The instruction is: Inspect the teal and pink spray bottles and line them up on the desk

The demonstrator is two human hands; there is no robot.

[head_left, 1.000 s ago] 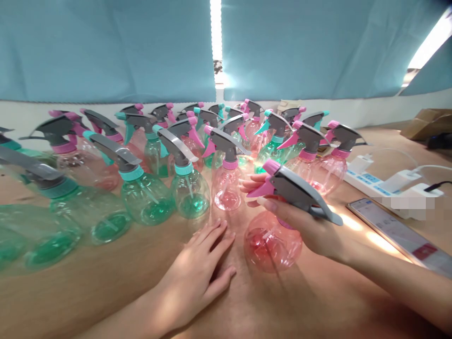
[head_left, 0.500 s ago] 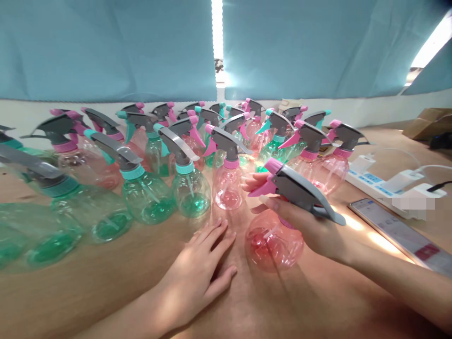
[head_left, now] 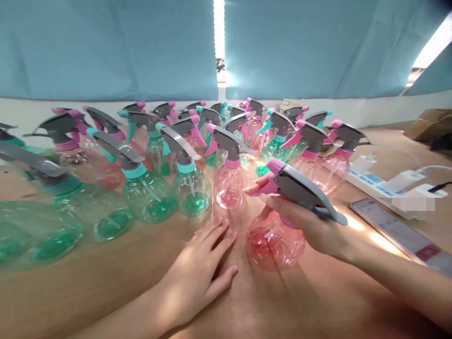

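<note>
My right hand [head_left: 310, 226] is wrapped round the neck of a pink spray bottle [head_left: 270, 249], below its grey head, with fingers at the pink trigger. The bottle stands on the wooden table [head_left: 116, 292], its nozzle pointing away to the left. My left hand [head_left: 208, 263] lies flat on the tabletop with its fingers apart, holding nothing. Just beyond its fingertips stand a clear pink spray bottle [head_left: 229, 188] and a green one [head_left: 192, 195]. Part of my right palm and the held bottle's collar are hidden.
Several more green and pink spray bottles [head_left: 150, 200] crowd the left and back of the table. On the right lie a phone [head_left: 391, 228] and a white power strip [head_left: 377, 183] with plugs and cables. A brown box [head_left: 427, 125] sits farther back. Blue curtains [head_left: 106, 47] hang behind.
The fingers of my right hand have shifted slightly lower at the trigger. My left hand and the bottles keep their places; the view has moved a little.
</note>
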